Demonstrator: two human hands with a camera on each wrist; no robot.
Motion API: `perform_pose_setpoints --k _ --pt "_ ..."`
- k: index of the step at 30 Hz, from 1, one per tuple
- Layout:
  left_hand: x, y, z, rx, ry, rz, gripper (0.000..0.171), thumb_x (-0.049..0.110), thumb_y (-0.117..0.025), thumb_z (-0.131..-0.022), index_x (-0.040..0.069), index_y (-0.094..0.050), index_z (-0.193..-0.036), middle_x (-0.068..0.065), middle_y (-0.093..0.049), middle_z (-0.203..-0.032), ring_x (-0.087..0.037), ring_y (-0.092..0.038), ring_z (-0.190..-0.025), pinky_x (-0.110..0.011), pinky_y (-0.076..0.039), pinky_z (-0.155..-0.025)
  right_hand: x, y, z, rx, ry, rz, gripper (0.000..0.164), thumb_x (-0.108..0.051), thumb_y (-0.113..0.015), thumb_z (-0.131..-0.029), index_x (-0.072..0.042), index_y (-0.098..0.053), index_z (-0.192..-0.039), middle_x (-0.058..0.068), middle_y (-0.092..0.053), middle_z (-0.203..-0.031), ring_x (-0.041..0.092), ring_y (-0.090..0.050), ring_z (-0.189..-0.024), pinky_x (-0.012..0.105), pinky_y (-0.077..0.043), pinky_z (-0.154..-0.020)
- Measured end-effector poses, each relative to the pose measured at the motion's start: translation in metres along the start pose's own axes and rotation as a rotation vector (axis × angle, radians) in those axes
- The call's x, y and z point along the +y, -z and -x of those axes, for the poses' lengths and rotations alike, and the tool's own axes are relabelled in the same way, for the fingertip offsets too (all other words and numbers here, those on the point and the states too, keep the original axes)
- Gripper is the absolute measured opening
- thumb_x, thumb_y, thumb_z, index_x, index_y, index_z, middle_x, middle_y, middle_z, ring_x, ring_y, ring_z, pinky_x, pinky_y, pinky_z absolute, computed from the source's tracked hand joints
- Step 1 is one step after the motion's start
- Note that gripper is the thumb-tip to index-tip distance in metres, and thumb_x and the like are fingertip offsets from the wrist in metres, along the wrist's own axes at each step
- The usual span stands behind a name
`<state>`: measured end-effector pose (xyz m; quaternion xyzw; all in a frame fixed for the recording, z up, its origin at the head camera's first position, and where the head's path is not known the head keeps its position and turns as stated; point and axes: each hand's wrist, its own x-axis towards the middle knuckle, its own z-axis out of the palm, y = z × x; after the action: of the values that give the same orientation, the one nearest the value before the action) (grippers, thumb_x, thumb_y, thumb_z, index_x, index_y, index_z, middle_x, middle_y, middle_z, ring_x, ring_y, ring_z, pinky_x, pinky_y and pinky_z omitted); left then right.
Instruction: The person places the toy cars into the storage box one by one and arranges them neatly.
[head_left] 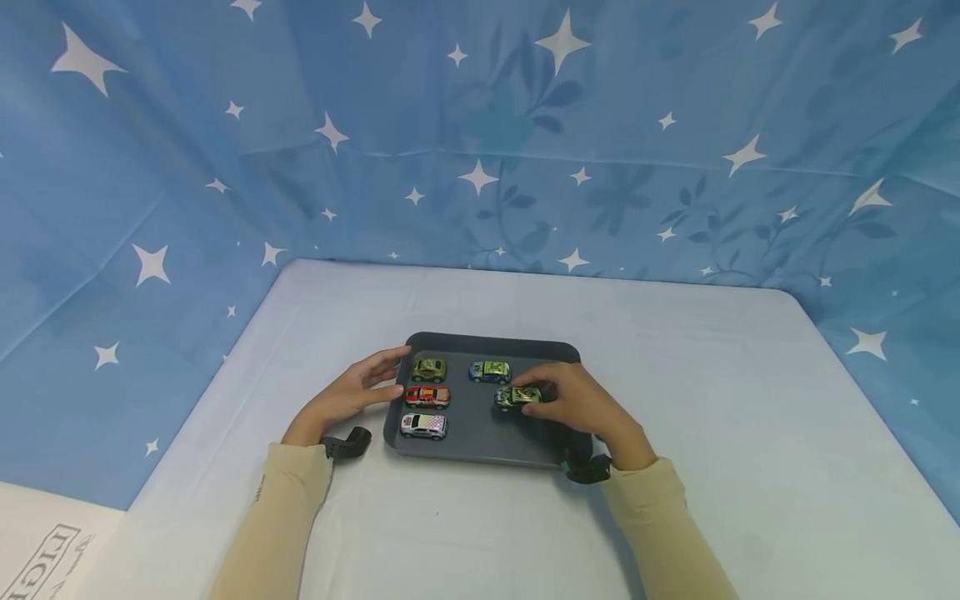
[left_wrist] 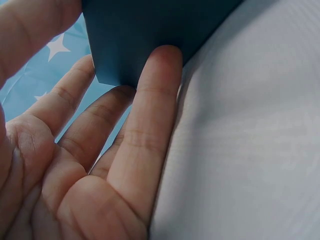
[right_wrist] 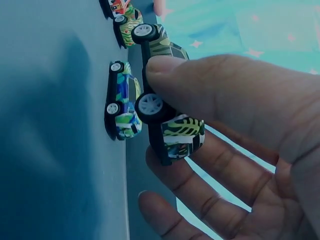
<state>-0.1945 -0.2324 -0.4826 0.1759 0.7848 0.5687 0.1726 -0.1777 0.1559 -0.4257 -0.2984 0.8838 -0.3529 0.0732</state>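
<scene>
A dark grey tray (head_left: 480, 446) lies on the table with several toy cars in it. My right hand (head_left: 583, 404) pinches a green and black patterned toy car (head_left: 516, 397) between thumb and fingers. In the right wrist view this car (right_wrist: 182, 132) is raised off the tray floor, its wheels showing. My left hand (head_left: 347, 400) rests against the tray's left side; in the left wrist view its extended fingers touch the tray's outer wall (left_wrist: 135, 37). Nearest that hand are a red toy car (head_left: 427, 397), an olive-green one (head_left: 430, 370) and a white one (head_left: 423, 426).
A blue and yellow toy car (head_left: 490, 372) sits behind the held car in the tray. White cloth (head_left: 465, 533) covers the table around the tray. A blue curtain (head_left: 420, 100) with white stars hangs behind it. Printed pale material (head_left: 45, 542) shows at the lower left.
</scene>
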Motion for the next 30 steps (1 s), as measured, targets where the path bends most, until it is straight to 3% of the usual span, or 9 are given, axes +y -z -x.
perform_pose_setpoints --k 9,16,30 --pt "-0.002 0.0 -0.002 0.003 -0.012 0.003 0.078 0.023 -0.072 -0.106 0.002 -0.032 -0.169 -0.024 -0.028 -0.175 -0.053 -0.03 -0.157 -0.066 -0.032 -0.125 -0.008 -0.007 -0.008 0.01 0.003 0.019 0.027 -0.004 -0.087 -0.091 -0.002 -0.08 -0.118 0.011 -0.078 -0.117 0.027 -0.073 -0.104 0.05 -0.061 -0.091" --pt "-0.003 0.002 -0.002 0.004 -0.023 0.026 0.079 0.024 -0.074 -0.106 0.001 -0.033 -0.169 -0.025 -0.029 -0.174 -0.054 -0.031 -0.157 -0.067 -0.029 -0.126 -0.01 -0.014 -0.017 0.026 -0.054 0.029 0.026 -0.001 -0.088 -0.089 -0.003 -0.082 -0.114 0.009 -0.079 -0.115 0.024 -0.071 -0.102 0.052 -0.06 -0.095" --pt "-0.004 0.002 -0.003 0.012 -0.003 0.037 0.079 0.022 -0.075 -0.104 0.003 -0.034 -0.169 -0.024 -0.031 -0.174 -0.052 -0.031 -0.157 -0.066 -0.027 -0.127 -0.022 -0.018 -0.03 0.011 -0.176 0.112 0.027 -0.004 -0.089 -0.086 -0.007 -0.083 -0.113 0.006 -0.077 -0.108 0.014 -0.059 -0.082 0.037 -0.051 -0.076"
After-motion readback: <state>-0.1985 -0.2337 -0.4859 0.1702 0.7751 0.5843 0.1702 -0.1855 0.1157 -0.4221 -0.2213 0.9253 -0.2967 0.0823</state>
